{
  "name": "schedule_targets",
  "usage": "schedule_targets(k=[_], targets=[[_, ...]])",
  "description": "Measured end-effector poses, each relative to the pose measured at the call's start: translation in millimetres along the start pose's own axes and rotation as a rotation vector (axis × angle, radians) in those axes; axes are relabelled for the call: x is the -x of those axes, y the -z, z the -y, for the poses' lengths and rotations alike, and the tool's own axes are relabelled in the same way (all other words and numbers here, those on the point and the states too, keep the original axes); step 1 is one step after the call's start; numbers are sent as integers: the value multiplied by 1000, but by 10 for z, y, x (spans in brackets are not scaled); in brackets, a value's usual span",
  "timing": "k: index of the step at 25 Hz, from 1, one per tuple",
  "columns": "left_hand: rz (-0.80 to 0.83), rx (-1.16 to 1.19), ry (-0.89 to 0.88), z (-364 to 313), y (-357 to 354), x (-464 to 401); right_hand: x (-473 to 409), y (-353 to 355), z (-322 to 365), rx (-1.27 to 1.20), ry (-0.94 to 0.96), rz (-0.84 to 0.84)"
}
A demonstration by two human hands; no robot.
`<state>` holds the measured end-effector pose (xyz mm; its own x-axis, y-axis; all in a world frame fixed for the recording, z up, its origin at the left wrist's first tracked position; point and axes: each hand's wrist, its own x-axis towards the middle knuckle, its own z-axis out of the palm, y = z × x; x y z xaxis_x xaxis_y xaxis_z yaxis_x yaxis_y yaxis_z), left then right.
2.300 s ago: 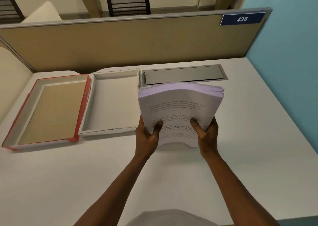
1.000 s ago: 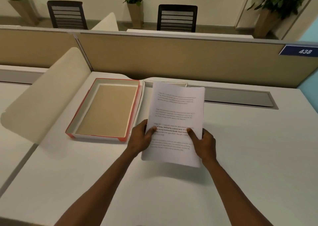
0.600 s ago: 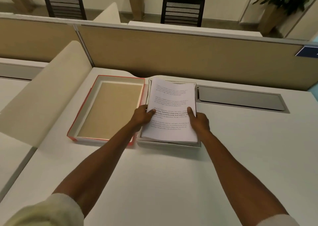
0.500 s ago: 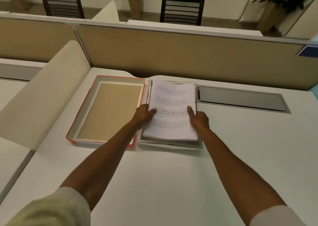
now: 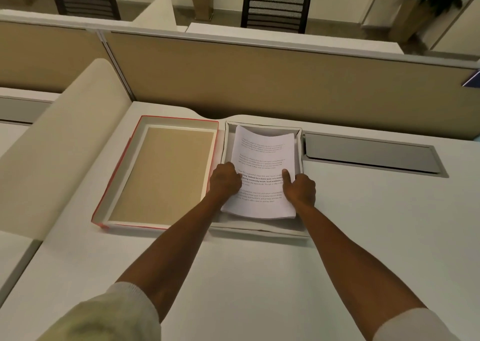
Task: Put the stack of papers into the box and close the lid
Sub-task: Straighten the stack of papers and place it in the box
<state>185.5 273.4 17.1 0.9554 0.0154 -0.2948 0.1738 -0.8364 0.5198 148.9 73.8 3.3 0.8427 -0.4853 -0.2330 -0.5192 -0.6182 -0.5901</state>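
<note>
A thick stack of printed white papers [image 5: 262, 159] lies inside the open white box [image 5: 259, 230] on the desk, its far end sagging down into the box. My left hand [image 5: 225, 181] grips the stack's left edge and my right hand [image 5: 298, 188] grips its right edge, thumb on top of the page. The lid [image 5: 161, 172], red outside with a brown inside, lies upturned right beside the box on its left.
A grey cable-tray cover [image 5: 371, 156] is set into the white desk [image 5: 376, 237] right of the box. A tan partition [image 5: 259, 81] runs along the back, and a cream curved divider [image 5: 52, 146] stands at the left.
The stack has sunk lower into the box, its far end now dipping inside. Both hands have kept their hold on its edges.
</note>
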Motion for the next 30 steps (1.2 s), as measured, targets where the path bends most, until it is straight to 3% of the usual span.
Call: schedule_targets(k=[7, 11, 16, 22, 27, 30], targets=[[-48, 54, -109, 32, -351, 208, 188, -27, -47, 73, 92, 68], [-153, -248, -223, 99, -540, 286, 336, -50, -100, 80, 204, 6], [-172, -354, -289, 84, -453, 267, 521, -172, -266, 289, 347, -100], [-91, -349, -271, 104, -449, 414, 547, -227, -336, 450, 483, -215], [-29, -366, -295, 232, -493, 493, 563, -130, -369, 582, 463, -25], [-75, -117, -327, 259, -356, 560, 626, -98, -330, 469, 456, -19]])
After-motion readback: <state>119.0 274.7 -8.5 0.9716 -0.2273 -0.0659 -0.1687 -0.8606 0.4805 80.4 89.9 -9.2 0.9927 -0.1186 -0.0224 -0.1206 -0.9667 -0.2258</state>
